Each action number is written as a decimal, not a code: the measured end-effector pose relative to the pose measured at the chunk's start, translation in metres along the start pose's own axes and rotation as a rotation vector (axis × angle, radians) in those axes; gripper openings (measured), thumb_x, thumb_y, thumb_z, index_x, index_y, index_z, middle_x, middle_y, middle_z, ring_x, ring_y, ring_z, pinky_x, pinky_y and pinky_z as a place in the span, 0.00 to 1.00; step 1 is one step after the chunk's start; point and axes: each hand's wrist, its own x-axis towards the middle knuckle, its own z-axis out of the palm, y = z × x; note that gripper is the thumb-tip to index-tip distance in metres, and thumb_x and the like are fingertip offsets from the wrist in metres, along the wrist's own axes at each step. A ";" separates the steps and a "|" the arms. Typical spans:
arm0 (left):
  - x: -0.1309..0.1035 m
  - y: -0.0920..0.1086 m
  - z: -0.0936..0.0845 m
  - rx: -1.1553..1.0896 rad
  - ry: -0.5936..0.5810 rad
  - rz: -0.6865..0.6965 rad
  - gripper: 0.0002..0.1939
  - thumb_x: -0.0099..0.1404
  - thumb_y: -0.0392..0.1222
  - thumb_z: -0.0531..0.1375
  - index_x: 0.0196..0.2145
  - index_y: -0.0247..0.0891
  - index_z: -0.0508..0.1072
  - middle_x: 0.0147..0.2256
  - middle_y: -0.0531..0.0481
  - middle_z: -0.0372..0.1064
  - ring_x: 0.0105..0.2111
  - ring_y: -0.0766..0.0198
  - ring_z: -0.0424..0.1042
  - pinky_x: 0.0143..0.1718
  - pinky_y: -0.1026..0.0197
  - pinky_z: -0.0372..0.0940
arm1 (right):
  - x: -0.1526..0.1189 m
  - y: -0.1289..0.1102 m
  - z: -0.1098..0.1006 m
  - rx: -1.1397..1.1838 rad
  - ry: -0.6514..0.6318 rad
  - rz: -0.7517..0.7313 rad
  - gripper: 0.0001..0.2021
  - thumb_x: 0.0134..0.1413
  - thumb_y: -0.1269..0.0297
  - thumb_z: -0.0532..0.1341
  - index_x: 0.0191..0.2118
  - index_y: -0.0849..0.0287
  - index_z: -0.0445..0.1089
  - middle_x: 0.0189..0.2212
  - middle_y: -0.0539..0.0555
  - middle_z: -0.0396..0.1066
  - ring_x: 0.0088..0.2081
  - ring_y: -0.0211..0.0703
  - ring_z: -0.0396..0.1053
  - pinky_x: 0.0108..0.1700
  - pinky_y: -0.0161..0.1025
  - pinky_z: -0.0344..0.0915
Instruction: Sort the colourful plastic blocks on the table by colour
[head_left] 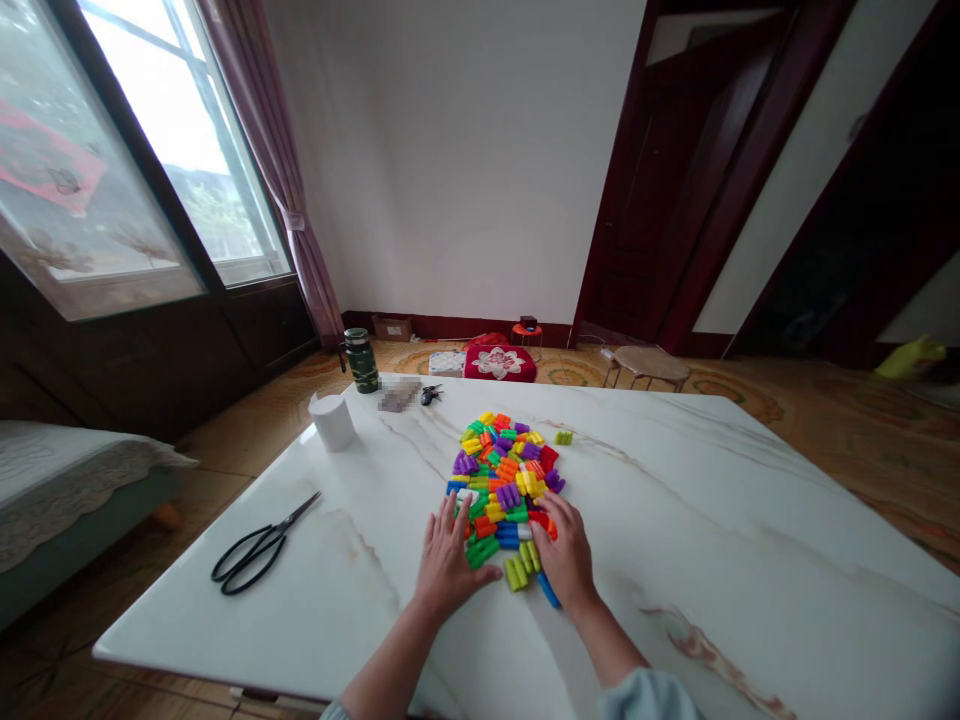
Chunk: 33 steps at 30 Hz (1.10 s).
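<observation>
Flanking block pile [507, 478] near edge: left hand [447, 560], right hand [564, 555].

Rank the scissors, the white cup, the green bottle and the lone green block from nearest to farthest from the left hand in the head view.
From the left hand:
1. Scissors, to its left near the table's edge.
2. White cup, farther back on the left.
3. Lone green block, beyond the pile on the right.
4. Green bottle, at the far left corner.
</observation>
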 end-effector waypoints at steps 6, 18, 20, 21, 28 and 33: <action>-0.001 0.004 -0.002 0.018 -0.012 -0.018 0.59 0.49 0.63 0.68 0.68 0.42 0.43 0.68 0.34 0.40 0.67 0.41 0.45 0.63 0.35 0.45 | 0.037 -0.011 0.029 -0.141 -0.183 -0.121 0.19 0.54 0.62 0.61 0.53 0.56 0.71 0.59 0.60 0.63 0.62 0.57 0.57 0.60 0.57 0.59; -0.001 0.021 -0.021 0.081 -0.004 0.213 0.39 0.58 0.46 0.65 0.65 0.54 0.56 0.69 0.47 0.39 0.68 0.41 0.37 0.62 0.37 0.50 | -0.014 -0.027 0.033 0.048 -0.108 -0.111 0.13 0.60 0.67 0.56 0.48 0.56 0.73 0.50 0.58 0.72 0.53 0.49 0.67 0.57 0.52 0.65; -0.001 0.021 -0.020 0.080 -0.007 0.222 0.37 0.59 0.46 0.64 0.64 0.53 0.57 0.69 0.47 0.41 0.68 0.41 0.39 0.62 0.37 0.51 | -0.013 -0.028 0.031 0.073 -0.119 -0.104 0.14 0.60 0.67 0.55 0.49 0.56 0.72 0.50 0.58 0.72 0.53 0.49 0.67 0.56 0.51 0.66; -0.002 0.020 -0.019 0.074 -0.003 0.218 0.36 0.59 0.46 0.64 0.64 0.52 0.58 0.69 0.46 0.41 0.68 0.42 0.40 0.62 0.38 0.52 | -0.012 -0.028 0.030 0.083 -0.117 -0.094 0.14 0.61 0.67 0.55 0.49 0.57 0.72 0.50 0.58 0.72 0.53 0.48 0.68 0.56 0.51 0.66; -0.003 0.021 -0.020 0.043 0.073 0.193 0.41 0.58 0.44 0.65 0.66 0.48 0.53 0.70 0.44 0.29 0.68 0.41 0.38 0.62 0.39 0.52 | -0.010 -0.028 0.025 0.118 -0.112 -0.066 0.13 0.61 0.66 0.55 0.48 0.57 0.72 0.50 0.59 0.73 0.52 0.48 0.69 0.54 0.49 0.68; -0.003 0.024 -0.028 0.081 0.000 0.316 0.33 0.62 0.39 0.61 0.63 0.53 0.59 0.70 0.51 0.36 0.69 0.44 0.38 0.63 0.38 0.52 | -0.013 -0.028 0.029 0.180 -0.064 -0.003 0.12 0.61 0.65 0.55 0.47 0.58 0.71 0.47 0.59 0.74 0.51 0.48 0.70 0.53 0.48 0.70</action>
